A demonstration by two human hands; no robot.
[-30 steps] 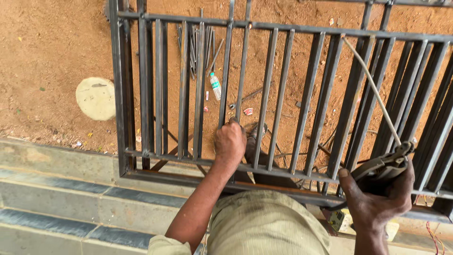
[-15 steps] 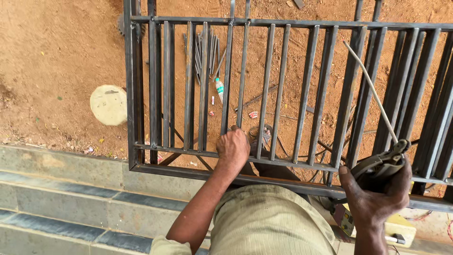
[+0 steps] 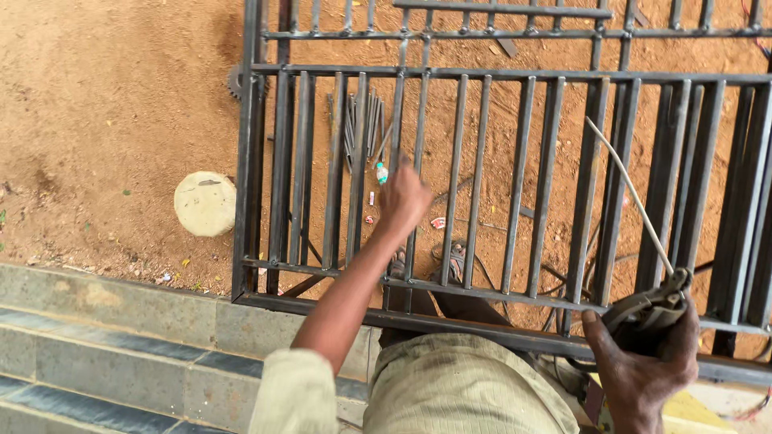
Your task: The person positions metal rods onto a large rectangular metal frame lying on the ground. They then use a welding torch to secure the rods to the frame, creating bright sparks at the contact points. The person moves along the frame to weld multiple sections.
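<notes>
Left hand (image 3: 404,199) has slid up from the lower rail to close around an upright bar of the metal gate (image 3: 515,80) — right hand (image 3: 643,366) still grips the electrode holder (image 3: 651,309) at the lower rail, rod raised, unstruck.

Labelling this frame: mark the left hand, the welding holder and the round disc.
left hand (image 3: 404,197), head view, back of the hand.
welding holder (image 3: 653,309), head view, dark body.
round disc (image 3: 206,203), head view, centre of top face.
</notes>
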